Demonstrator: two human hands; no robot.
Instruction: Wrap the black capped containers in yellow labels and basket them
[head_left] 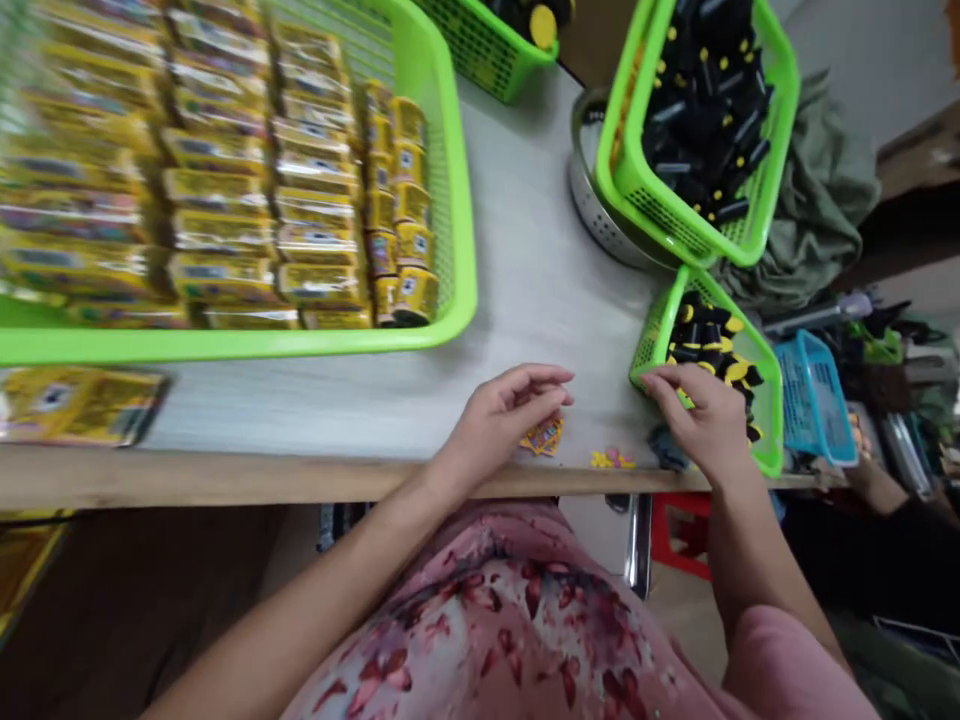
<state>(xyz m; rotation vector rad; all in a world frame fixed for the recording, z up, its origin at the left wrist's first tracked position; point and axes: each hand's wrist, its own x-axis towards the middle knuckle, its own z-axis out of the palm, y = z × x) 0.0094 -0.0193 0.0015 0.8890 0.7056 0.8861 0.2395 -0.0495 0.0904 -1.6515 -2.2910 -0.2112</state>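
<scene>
My left hand [510, 415] hovers over the front of the table, fingers stretched forward and thumb a little apart, with nothing visible in it. Just beneath it lies a small stack of yellow and orange printed cards [545, 436], partly covered by the hand. Small yellow and pink pieces [612, 458] are scattered to the right of the cards. My right hand [703, 412] is at the near-left edge of a small green basket [772, 410], its thumb and fingertips pinched together. Whatever they hold is too small to make out. Black-and-yellow pieces [705, 330] fill that basket.
At left stands a large green basket [466, 250] with rows of yellow packets [225, 190]. A flat yellow package [79, 405] lies before it. Behind the right hand, a green basket of black parts [784, 110] sits over a metal colander [592, 200]. A blue basket [814, 400] is farther right.
</scene>
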